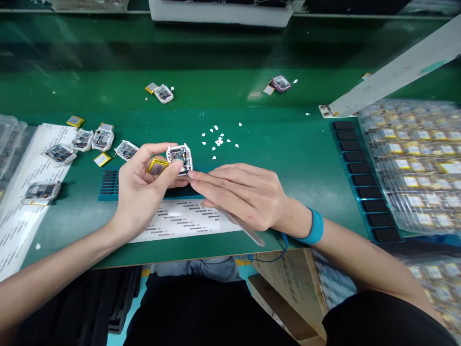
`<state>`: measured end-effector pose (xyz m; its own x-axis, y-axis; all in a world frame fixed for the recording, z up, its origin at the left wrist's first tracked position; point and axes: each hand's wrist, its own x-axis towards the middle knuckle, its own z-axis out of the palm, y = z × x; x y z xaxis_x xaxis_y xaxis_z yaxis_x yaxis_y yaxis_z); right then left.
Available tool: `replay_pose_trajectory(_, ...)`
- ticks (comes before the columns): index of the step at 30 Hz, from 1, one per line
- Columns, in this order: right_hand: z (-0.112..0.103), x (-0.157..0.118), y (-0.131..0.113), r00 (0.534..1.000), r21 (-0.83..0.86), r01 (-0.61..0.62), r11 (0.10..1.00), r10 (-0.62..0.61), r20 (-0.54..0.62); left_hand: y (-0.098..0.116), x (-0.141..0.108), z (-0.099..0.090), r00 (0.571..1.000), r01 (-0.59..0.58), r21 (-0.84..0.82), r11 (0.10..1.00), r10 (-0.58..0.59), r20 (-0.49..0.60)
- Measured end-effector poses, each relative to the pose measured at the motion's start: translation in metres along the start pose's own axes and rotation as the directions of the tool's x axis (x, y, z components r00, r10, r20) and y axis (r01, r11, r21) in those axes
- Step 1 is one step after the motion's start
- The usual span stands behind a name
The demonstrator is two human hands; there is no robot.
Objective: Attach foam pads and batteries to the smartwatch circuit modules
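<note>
My left hand (140,192) is closed around a white watch case (185,153) with its circuit board exposed, the thumb pressing on its lower side. A yellow-edged battery (157,166) sits between the fingers of that hand, beside the case. In my right hand (248,194) is a pair of metal tweezers (252,234), its rear end sticking out below the palm. The right fingertips meet the lower right corner of the case; the tweezers' tips are hidden there. Beneath both hands lies a printed white sheet (180,226). Small white bits (219,141) are scattered beyond the hands.
Several open watch cases (103,137) with batteries lie at left, some on a paper strip (18,221). A white case (163,93) and a purple case (281,83) sit farther back. At right are a blue rack (360,192) of black pieces and stacked clear trays (418,163).
</note>
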<state>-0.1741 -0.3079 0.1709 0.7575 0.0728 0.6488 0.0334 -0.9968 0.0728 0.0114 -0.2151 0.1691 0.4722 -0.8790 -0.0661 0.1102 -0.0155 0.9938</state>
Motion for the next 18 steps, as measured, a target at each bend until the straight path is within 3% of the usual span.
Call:
replay_pose_trajectory(7,0.000,-0.002,0.004,0.998,-0.038,-0.003,0.999,0.001,-0.069,-0.001,0.007,-0.002,0.999,0.004,0.004,1.000,-0.004,0.044)
replay_pose_trajectory(11,0.006,-0.003,0.011,0.993,-0.113,0.034,0.993,-0.047,-0.112,0.007,0.024,-0.009,0.979,-0.162,0.130,0.978,0.143,0.147)
replay_pose_trajectory(14,0.009,-0.002,0.016,0.990,-0.155,0.026,0.988,-0.047,-0.134,0.013,0.065,-0.030,0.948,-0.301,0.285,0.910,0.253,0.195)
replay_pose_trajectory(18,0.011,-0.001,0.019,0.986,-0.179,0.004,0.984,-0.033,-0.161,0.014,0.138,-0.078,0.961,-0.276,0.481,0.832,0.239,0.137)
